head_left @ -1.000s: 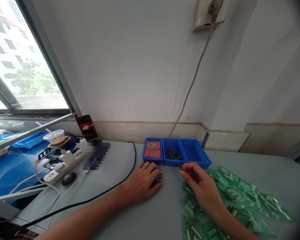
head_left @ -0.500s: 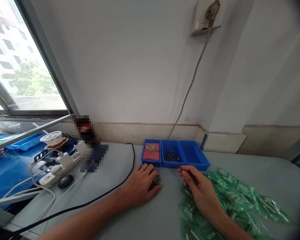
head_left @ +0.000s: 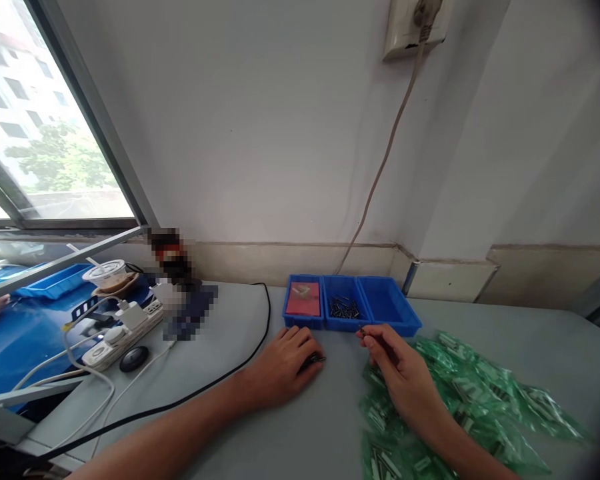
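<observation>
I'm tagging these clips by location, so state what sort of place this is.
Likely a workshop bench for small parts: blue bins, one holding dark screw-like pieces, and green plastic bags of metal-looking parts lie on it.

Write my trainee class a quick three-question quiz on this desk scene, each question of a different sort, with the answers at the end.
1. Which compartment of the blue tray holds loose dark metal parts? A: left. B: middle. C: right.
2. True or false: the green bags lie closer to the right hand than to the left hand.
3. In one sentence, contrast what the two hands are doing.

Key:
1. B.
2. True.
3. The left hand is palm down at the desk, with dark pieces showing beside its thumb, while the right hand pinches a small dark piece at its fingertips.
</observation>
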Tool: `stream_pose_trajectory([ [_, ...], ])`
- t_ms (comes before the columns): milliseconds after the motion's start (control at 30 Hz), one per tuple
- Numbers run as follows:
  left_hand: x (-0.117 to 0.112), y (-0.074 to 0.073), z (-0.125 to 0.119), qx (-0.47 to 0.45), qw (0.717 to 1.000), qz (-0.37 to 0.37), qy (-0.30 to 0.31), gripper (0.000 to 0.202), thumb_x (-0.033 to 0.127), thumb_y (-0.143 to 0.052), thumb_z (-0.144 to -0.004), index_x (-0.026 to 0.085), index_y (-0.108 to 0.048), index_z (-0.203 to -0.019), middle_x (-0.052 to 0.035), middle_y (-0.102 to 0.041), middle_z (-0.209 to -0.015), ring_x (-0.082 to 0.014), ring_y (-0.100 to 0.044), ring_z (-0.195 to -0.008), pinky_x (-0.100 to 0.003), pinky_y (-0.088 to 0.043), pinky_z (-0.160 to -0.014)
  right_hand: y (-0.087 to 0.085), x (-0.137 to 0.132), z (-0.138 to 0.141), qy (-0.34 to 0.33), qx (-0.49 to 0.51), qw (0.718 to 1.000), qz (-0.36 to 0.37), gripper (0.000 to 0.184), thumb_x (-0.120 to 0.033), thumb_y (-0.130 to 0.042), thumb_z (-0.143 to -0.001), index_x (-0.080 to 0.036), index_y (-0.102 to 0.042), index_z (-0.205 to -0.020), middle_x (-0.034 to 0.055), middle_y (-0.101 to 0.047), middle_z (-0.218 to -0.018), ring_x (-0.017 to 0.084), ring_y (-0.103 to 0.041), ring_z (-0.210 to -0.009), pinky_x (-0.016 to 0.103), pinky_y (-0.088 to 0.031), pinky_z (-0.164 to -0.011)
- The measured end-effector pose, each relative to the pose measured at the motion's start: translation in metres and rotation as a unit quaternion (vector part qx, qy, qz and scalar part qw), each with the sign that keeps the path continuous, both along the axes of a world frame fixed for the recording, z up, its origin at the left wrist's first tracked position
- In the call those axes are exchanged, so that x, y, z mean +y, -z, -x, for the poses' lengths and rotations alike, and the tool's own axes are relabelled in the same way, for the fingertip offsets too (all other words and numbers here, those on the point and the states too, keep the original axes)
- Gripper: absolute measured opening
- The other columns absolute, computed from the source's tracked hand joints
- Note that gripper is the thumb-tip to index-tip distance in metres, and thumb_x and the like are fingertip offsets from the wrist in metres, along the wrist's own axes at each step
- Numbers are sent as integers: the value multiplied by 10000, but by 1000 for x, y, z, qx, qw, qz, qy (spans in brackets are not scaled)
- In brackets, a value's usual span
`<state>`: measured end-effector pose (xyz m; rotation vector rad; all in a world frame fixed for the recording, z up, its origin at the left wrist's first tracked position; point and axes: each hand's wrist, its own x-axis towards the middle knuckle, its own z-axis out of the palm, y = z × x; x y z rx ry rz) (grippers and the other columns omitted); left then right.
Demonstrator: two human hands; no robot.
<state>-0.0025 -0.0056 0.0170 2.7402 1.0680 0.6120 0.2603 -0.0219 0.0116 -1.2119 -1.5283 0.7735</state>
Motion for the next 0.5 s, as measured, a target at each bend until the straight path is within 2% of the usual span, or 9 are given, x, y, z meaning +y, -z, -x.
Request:
stream_pose_trajectory([
  [233, 1, 1, 1, -7, 1000, 8, 8, 86, 265, -568, -1089, 222, -607, -1152, -49, -628, -1121, -216, -565, -1002, -358, -454, -928, -3, -1, 0, 14, -26, 999, -23, 310, -519, -591, -1025, -252, -735, -1092, 70, -763, -1057, 234, -684, -850, 333, -572, -757],
  [500, 1, 1, 1, -4, 1000, 10, 9, 129, 284, -552, -1100, 226, -614, -1198, -55, -623, -1127, -221, -557, -1001, -368, -447, -931, -9, -2, 0, 13, -34, 999, -38, 291, -511, -592, -1027, -255, -722, -1073, 64, -748, -1051, 249, -694, -931, 337, -561, -811],
])
